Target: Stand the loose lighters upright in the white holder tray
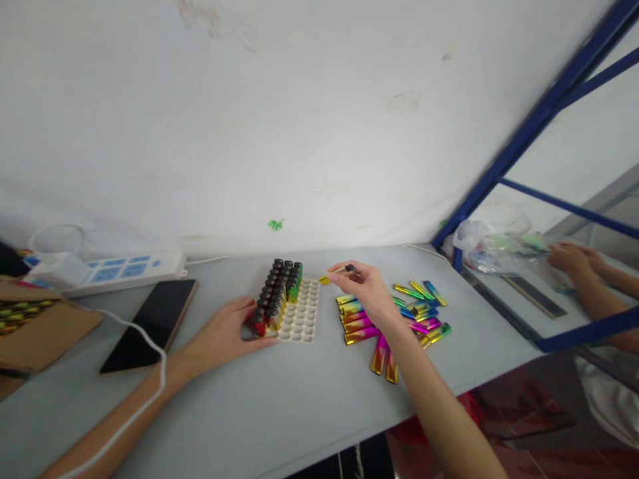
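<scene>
A cream tray (pixel 302 318) with rows of round holes lies in the middle of the table. Upright lighters (pixel 275 293) with black tops fill its left rows, and a short row of green and yellow ones stands beside them. My left hand (pixel 230 334) grips the tray's near left corner, thumb along the front edge, fingers by a red lighter (pixel 258 322). Above the tray's right edge, my right hand (pixel 363 287) pinches a gold lighter (pixel 325 279), tilted nearly flat, its dark end toward my palm. Several shiny multicoloured lighter bodies (pixel 360 334) lie loose under and around my right wrist.
At left are a phone (pixel 150 326), a white power strip (pixel 127 269), a cardboard box (pixel 50 332) and a white cable (pixel 162 366) crossing over my left forearm. A blue metal frame (pixel 519 146) stands at right; beyond it are another person's hands (pixel 574 258) and plastic bags (pixel 479 243).
</scene>
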